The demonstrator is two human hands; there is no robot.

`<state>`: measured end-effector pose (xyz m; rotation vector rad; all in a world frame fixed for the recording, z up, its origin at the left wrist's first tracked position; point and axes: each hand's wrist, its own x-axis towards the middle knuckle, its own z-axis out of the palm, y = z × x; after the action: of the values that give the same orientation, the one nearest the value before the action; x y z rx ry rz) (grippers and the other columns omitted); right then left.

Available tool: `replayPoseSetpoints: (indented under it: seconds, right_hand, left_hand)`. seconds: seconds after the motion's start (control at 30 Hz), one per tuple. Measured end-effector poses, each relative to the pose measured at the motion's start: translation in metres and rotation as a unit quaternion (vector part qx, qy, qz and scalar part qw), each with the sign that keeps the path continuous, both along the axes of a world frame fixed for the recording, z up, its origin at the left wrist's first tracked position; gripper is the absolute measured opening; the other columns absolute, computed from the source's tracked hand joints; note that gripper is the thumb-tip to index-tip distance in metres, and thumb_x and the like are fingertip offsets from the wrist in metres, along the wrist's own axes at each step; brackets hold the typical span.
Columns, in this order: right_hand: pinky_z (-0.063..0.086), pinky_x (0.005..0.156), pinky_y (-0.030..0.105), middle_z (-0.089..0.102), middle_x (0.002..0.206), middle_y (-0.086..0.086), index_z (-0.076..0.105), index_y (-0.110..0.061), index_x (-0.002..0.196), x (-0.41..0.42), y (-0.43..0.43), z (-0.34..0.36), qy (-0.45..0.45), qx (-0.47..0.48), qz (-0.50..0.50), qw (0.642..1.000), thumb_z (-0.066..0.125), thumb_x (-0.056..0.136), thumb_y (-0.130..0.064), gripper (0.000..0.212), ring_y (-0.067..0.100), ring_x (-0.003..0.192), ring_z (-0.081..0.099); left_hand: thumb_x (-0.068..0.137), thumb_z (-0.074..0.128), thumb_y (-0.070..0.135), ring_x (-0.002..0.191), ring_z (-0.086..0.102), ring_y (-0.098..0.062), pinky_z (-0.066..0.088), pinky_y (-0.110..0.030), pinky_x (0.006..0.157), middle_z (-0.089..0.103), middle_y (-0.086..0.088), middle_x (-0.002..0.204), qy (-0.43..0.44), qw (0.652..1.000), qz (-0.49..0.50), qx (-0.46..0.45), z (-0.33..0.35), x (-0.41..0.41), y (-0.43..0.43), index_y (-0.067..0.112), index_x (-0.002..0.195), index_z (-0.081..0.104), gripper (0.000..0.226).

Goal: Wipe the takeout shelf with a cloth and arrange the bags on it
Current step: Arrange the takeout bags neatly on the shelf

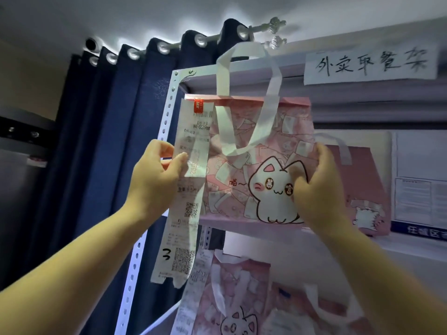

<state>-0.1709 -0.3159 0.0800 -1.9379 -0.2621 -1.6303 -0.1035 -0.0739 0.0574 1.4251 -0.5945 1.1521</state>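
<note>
A pink takeout bag point(244, 165) with a white cat drawing and white handles is held up in front of the upper tier of the white metal shelf point(167, 122). A long receipt point(191, 213) hangs from its left top corner. My left hand point(157, 175) grips the bag's left edge, thumb over the receipt. My right hand point(319, 182) grips the bag's right edge, fingers curled over the cat's face. A second pink bag point(362, 189) stands behind on the same tier at the right. Another cat bag point(242, 303) with a receipt stands on the tier below. No cloth is in view.
A handwritten paper sign point(370, 62) is taped on the shelf's top rail. A dark blue curtain point(101, 141) hangs on a rod left of the shelf. Printed notices point(420, 187) are on the wall at the far right.
</note>
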Motion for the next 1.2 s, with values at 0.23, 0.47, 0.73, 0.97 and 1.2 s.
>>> replayPoseSetpoints:
  seconds: [0.23,0.47,0.73,0.97,1.2]
  right_hand:
    - [0.046,0.086,0.028,0.052,0.116,0.000,0.041,-0.011,0.131,-0.074,-0.021,-0.006,-0.079,0.005,-0.088,0.993,0.048,0.089,-0.008,0.042,0.015,0.104,0.051]
    - [0.045,0.089,0.032,0.053,0.117,0.000,0.042,-0.014,0.132,-0.138,-0.063,-0.020,-0.071,0.064,-0.185,0.978,0.054,0.090,-0.011,0.044,0.017,0.105,0.051]
    - [0.034,0.082,0.026,0.047,0.121,0.006,0.039,-0.010,0.135,-0.196,-0.135,-0.021,-0.071,0.070,-0.312,0.945,0.053,0.089,-0.010,0.047,0.013,0.100,0.040]
    - [0.035,0.097,0.043,0.038,0.132,0.015,0.034,-0.008,0.137,-0.220,-0.200,-0.010,0.006,0.072,-0.404,0.912,0.053,0.091,-0.013,0.050,0.034,0.122,0.034]
    - [0.021,0.108,0.054,0.009,0.148,0.009,0.028,-0.016,0.135,-0.225,-0.249,-0.008,0.138,0.042,-0.483,0.864,0.064,0.084,-0.034,0.065,0.036,0.133,0.016]
  left_hand:
    - [0.091,0.057,0.031,0.066,0.065,-0.001,0.049,-0.021,0.047,0.065,0.011,0.080,-0.026,0.992,-0.120,0.029,0.012,-0.051,-0.035,0.029,0.081,0.047,0.015]
    - [0.091,0.056,0.032,0.081,0.064,-0.005,0.047,-0.013,0.048,0.066,0.012,0.088,-0.033,0.973,-0.213,0.086,0.007,-0.078,-0.091,0.031,0.083,0.048,0.012]
    - [0.093,0.054,0.029,0.084,0.064,0.002,0.053,-0.019,0.060,0.064,0.017,0.095,-0.028,0.930,-0.337,0.143,0.009,-0.109,-0.180,0.033,0.092,0.048,0.007]
    - [0.089,0.060,0.024,0.085,0.060,0.003,0.051,-0.018,0.062,0.061,0.021,0.097,0.006,0.915,-0.363,0.175,0.012,-0.117,-0.268,0.037,0.091,0.047,0.018]
    - [0.089,0.060,0.023,0.081,0.060,0.002,0.051,-0.022,0.062,0.059,0.021,0.094,0.037,0.913,-0.353,0.201,0.014,-0.117,-0.348,0.030,0.098,0.047,0.017]
